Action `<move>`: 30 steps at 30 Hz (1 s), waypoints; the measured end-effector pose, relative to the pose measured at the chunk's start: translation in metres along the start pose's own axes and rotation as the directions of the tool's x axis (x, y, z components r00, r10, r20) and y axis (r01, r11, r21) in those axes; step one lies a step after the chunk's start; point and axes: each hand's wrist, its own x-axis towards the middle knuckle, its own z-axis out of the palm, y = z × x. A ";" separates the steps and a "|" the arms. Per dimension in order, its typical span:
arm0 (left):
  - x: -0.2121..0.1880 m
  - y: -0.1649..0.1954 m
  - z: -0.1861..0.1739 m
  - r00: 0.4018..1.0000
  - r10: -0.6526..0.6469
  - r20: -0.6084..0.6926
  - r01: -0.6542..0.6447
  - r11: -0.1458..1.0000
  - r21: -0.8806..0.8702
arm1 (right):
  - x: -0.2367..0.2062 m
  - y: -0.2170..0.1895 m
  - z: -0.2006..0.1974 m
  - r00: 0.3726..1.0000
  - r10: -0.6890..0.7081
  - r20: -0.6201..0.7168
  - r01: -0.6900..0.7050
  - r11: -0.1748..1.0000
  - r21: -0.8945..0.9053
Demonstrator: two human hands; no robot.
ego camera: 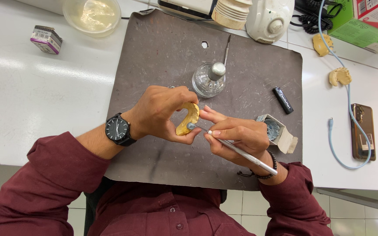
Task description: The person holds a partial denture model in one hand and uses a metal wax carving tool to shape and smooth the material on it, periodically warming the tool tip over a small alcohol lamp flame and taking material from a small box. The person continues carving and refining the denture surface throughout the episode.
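— Yellow plaster, that curved piece in the middle?

— Yes, a yellow horseshoe-shaped dental cast (189, 119). The left hand (162, 112) is closed around it, thumb beneath and fingers over the top, holding it just above the grey mat (162, 57) near the mat's front half.

— And the other hand?

— The right hand (237, 135) pinches a slim metal tool (237, 150) like a pen. Its rounded tip touches the lower end of the cast, right by the left thumb. The handle runs back over the right wrist toward the counter's front edge.

— What else sits on the mat?

— A small glass burner (208, 79) with a metal cap stands behind the hands, close to the mat's centre. A thin metal blade (227, 49) lies behind it, pointing at the back edge. A black lighter (282, 100) lies toward the mat's right edge, and an open little box (276, 131) with something bluish inside sits just beside the right hand.

— Off the mat?

— On the white counter (31, 96), a clear bowl (92, 16) stands at the back left with a small purple and white box (46, 39) near it. On the right side lie two more yellow casts (340, 76), a phone (363, 131) and a pale blue cable (344, 109) looping around it.

— Anything on the wrists?

— A black watch (118, 130) on the left, a dark bead bracelet (270, 172) on the right, dark red sleeves on both.
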 end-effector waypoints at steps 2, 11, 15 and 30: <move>0.001 0.000 -0.001 1.000 0.002 0.001 -0.002 1.000 0.007 | 0.001 -0.001 0.000 1.000 -0.002 0.003 0.002 1.000 -0.006; 0.003 0.000 -0.001 1.000 0.002 0.014 -0.003 0.996 0.086 | 0.006 -0.006 -0.001 1.000 0.005 0.018 -0.004 0.996 -0.085; 0.003 0.001 0.000 1.000 -0.007 0.001 0.007 0.996 0.094 | 0.007 -0.006 0.000 1.000 0.006 0.010 -0.005 0.997 -0.072; 0.002 0.000 0.000 1.000 -0.012 0.005 0.011 0.995 0.100 | 0.005 -0.004 0.001 1.000 -0.005 0.012 0.007 0.995 -0.095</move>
